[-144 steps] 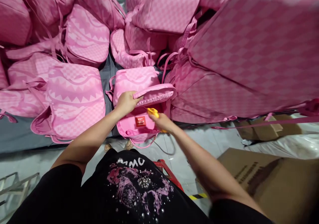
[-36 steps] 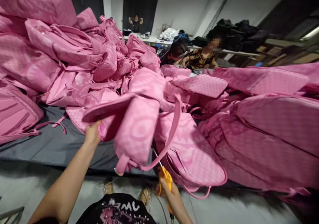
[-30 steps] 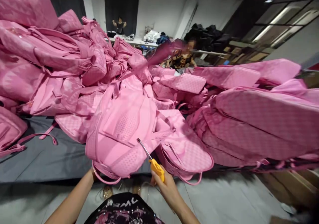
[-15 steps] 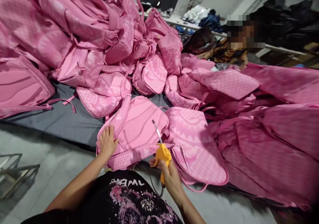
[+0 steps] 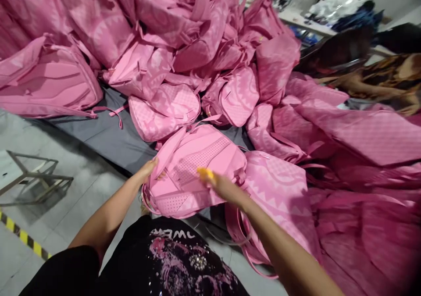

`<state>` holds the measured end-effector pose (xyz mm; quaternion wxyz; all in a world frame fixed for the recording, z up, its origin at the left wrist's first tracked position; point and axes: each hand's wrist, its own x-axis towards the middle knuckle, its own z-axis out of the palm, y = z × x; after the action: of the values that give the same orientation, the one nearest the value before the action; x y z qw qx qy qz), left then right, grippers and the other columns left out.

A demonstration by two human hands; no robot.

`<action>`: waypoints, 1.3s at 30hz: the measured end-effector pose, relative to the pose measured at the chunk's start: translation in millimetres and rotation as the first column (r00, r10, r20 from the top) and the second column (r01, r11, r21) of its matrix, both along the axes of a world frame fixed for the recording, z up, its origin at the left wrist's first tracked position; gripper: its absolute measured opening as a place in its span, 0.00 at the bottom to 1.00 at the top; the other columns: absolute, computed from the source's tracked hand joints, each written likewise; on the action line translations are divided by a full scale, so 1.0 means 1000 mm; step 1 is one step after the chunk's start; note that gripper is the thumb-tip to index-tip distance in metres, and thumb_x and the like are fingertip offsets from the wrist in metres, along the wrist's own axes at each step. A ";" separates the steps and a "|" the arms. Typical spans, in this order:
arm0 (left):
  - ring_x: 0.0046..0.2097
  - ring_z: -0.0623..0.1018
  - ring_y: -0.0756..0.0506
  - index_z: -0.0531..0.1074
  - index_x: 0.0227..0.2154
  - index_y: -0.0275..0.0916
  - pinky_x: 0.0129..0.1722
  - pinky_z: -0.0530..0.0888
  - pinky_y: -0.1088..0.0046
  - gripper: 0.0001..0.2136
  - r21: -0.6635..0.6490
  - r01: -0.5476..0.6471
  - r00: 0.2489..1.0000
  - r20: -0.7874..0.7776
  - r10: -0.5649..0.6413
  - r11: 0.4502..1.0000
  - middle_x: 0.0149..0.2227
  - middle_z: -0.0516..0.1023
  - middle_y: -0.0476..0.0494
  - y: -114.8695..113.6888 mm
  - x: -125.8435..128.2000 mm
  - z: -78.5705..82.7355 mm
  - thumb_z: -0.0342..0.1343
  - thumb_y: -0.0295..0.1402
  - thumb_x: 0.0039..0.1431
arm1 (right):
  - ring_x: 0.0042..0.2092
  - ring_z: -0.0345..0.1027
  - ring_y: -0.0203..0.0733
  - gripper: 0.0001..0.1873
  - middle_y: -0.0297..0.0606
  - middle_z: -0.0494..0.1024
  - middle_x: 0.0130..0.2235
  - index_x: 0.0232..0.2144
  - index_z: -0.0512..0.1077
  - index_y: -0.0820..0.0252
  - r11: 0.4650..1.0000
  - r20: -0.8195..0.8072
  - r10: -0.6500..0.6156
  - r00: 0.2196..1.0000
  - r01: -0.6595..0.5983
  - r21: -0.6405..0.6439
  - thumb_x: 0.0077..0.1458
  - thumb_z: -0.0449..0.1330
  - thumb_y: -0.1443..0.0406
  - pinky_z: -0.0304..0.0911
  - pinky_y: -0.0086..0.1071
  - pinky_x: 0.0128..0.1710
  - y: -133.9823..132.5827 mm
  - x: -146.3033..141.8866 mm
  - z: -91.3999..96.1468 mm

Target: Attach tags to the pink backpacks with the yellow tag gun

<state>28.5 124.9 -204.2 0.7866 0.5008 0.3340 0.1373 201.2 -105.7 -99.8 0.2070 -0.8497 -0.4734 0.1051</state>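
Observation:
A pink backpack [image 5: 194, 169] lies back-side up, its perforated padding showing, at the front edge of a grey cloth-covered table [image 5: 108, 133]. My left hand [image 5: 148, 169] grips its left edge by the strap. My right hand [image 5: 223, 187] reaches across the bag and holds a yellow-handled tool [image 5: 205, 173]; motion blur hides its tip. A second pink backpack [image 5: 279, 190] lies just right of the first, under my right forearm.
A tall heap of pink backpacks [image 5: 171, 37] fills the table behind and to the right. Another person [image 5: 378, 76] sits at the far right. A metal frame [image 5: 36, 177] and a yellow-black floor stripe [image 5: 23, 237] are at the left.
My right hand has moved with the yellow tool over the backpack's back panel. My left hand has shifted up along the bag's left edge. The view has swung down and left.

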 end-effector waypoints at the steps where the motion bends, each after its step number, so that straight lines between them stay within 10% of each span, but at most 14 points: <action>1: 0.22 0.73 0.48 0.67 0.33 0.29 0.24 0.72 0.72 0.23 0.012 0.008 0.999 -0.037 -0.008 1.000 0.25 0.74 0.36 0.004 0.003 0.001 0.38 0.45 0.69 | 0.45 0.69 0.48 0.28 0.48 0.74 0.43 0.49 0.71 0.65 0.999 -0.030 0.039 0.999 -0.040 -0.014 0.66 0.49 0.47 0.64 0.36 0.49 0.003 -0.003 0.002; 8: 0.25 0.70 0.48 0.65 0.48 0.31 0.29 0.70 0.71 0.18 0.363 0.112 0.992 -0.096 -0.082 0.925 0.30 0.73 0.39 -0.002 0.019 -0.014 0.41 0.41 0.68 | 0.47 0.68 0.48 0.29 0.47 0.73 0.46 0.49 0.72 0.64 0.998 -0.036 0.066 0.997 -0.066 0.012 0.66 0.48 0.46 0.62 0.38 0.53 0.017 -0.013 0.033; 10: 0.34 0.73 0.44 0.66 0.54 0.34 0.38 0.71 0.66 0.20 0.660 0.156 0.984 -0.167 -0.059 0.735 0.37 0.72 0.35 -0.009 0.020 -0.017 0.45 0.41 0.66 | 0.48 0.68 0.46 0.26 0.45 0.72 0.48 0.52 0.70 0.61 0.987 -0.062 0.118 0.991 -0.124 -0.105 0.67 0.48 0.48 0.61 0.35 0.53 0.010 -0.010 0.044; 14: 0.54 0.66 0.32 0.55 0.66 0.45 0.50 0.65 0.51 0.27 0.965 0.261 0.943 -0.260 0.208 0.021 0.54 0.62 0.28 -0.034 0.016 -0.010 0.47 0.42 0.65 | 0.50 0.66 0.57 0.30 0.56 0.71 0.47 0.55 0.67 0.67 0.930 0.196 -0.286 0.938 0.321 -0.181 0.68 0.45 0.48 0.60 0.46 0.53 -0.029 0.011 0.065; 18: 0.66 0.48 0.30 0.48 0.68 0.44 0.60 0.53 0.45 0.35 0.960 0.190 0.982 -0.187 0.036 -0.205 0.68 0.41 0.32 -0.092 0.010 -0.005 0.52 0.47 0.61 | 0.49 0.67 0.54 0.25 0.51 0.72 0.47 0.49 0.70 0.64 0.882 0.145 -0.278 0.950 0.312 -0.353 0.68 0.49 0.50 0.61 0.40 0.50 -0.076 0.015 0.070; 22: 0.62 0.57 0.31 0.51 0.67 0.38 0.58 0.61 0.51 0.45 0.900 0.305 0.889 -0.386 -0.245 -0.312 0.66 0.50 0.30 -0.136 0.016 -0.019 0.66 0.37 0.48 | 0.38 0.69 0.47 0.26 0.49 0.73 0.41 0.49 0.69 0.64 0.842 0.084 -0.391 0.917 0.393 -0.371 0.67 0.48 0.49 0.62 0.31 0.34 -0.111 -0.004 0.074; 24: 0.59 0.62 0.33 0.57 0.64 0.36 0.56 0.63 0.53 0.35 0.917 0.322 0.885 -0.380 -0.268 -0.236 0.62 0.60 0.32 -0.132 0.026 -0.021 0.60 0.26 0.52 | 0.26 0.64 0.39 0.24 0.44 0.73 0.33 0.48 0.69 0.63 0.856 -0.074 -0.427 0.901 0.377 -0.353 0.66 0.50 0.49 0.55 0.27 0.22 -0.133 -0.011 0.077; 25: 0.57 0.66 0.35 0.61 0.62 0.36 0.55 0.65 0.55 0.29 0.944 0.316 0.895 -0.329 -0.300 -0.093 0.58 0.65 0.33 -0.124 0.031 -0.018 0.56 0.25 0.56 | 0.22 0.60 0.37 0.24 0.42 0.71 0.29 0.47 0.69 0.63 0.856 -0.104 -0.473 0.875 0.427 -0.292 0.65 0.50 0.49 0.52 0.26 0.19 -0.145 -0.013 0.078; 27: 0.48 0.74 0.40 0.64 0.58 0.35 0.44 0.72 0.63 0.20 0.852 0.298 0.934 -0.167 -0.317 0.431 0.49 0.73 0.34 -0.101 0.044 -0.005 0.47 0.29 0.64 | 0.18 0.55 0.36 0.28 0.38 0.65 0.23 0.45 0.67 0.65 0.845 -0.158 -0.533 0.831 0.517 -0.135 0.62 0.48 0.46 0.48 0.26 0.17 -0.171 -0.015 0.074; 29: 0.32 0.75 0.46 0.61 0.57 0.32 0.26 0.69 0.74 0.20 0.394 0.232 0.973 -0.086 -0.216 0.889 0.38 0.76 0.34 -0.079 0.054 0.011 0.42 0.38 0.68 | 0.18 0.54 0.37 0.36 0.36 0.62 0.21 0.45 0.66 0.67 0.898 -0.332 -0.438 0.835 0.422 -0.124 0.57 0.47 0.39 0.48 0.27 0.17 -0.191 -0.014 0.064; 32: 0.23 0.69 0.49 0.56 0.59 0.30 0.21 0.63 0.77 0.24 0.128 0.188 0.976 -0.136 -0.171 0.974 0.33 0.75 0.35 -0.072 0.064 0.023 0.39 0.43 0.69 | 0.22 0.58 0.41 0.41 0.41 0.67 0.24 0.47 0.67 0.67 0.935 -0.308 -0.352 0.884 0.321 -0.150 0.54 0.45 0.35 0.54 0.30 0.21 -0.196 -0.009 0.044; 34: 0.33 0.73 0.46 0.59 0.60 0.34 0.30 0.69 0.71 0.23 0.567 0.244 0.968 -0.186 -0.165 0.787 0.40 0.73 0.32 -0.087 0.069 0.020 0.41 0.40 0.68 | 0.30 0.65 0.46 0.38 0.46 0.72 0.32 0.48 0.68 0.64 0.922 -0.089 -0.387 0.918 0.387 -0.010 0.57 0.44 0.38 0.59 0.32 0.30 -0.185 -0.009 0.035; 37: 0.50 0.68 0.36 0.59 0.63 0.44 0.47 0.68 0.58 0.25 0.970 0.243 0.969 -0.242 -0.046 0.012 0.49 0.66 0.32 -0.118 0.080 0.006 0.49 0.36 0.63 | 0.42 0.67 0.50 0.28 0.47 0.73 0.42 0.50 0.69 0.61 0.933 0.003 -0.360 0.933 0.360 0.027 0.64 0.45 0.47 0.60 0.35 0.41 -0.159 -0.018 0.034; 39: 0.52 0.66 0.32 0.56 0.65 0.47 0.49 0.66 0.52 0.29 0.931 0.274 0.958 -0.286 -0.013 -0.241 0.51 0.63 0.30 -0.130 0.087 0.001 0.51 0.40 0.61 | 0.43 0.67 0.52 0.23 0.47 0.73 0.42 0.49 0.68 0.61 0.880 0.069 -0.468 0.881 0.471 -0.054 0.66 0.46 0.50 0.58 0.35 0.40 -0.144 -0.029 0.035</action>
<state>116.0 -4.9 -203.4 0.0781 0.9692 0.1037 0.2093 172.0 -249.9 -64.9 0.1841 -0.9482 -0.2549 0.0453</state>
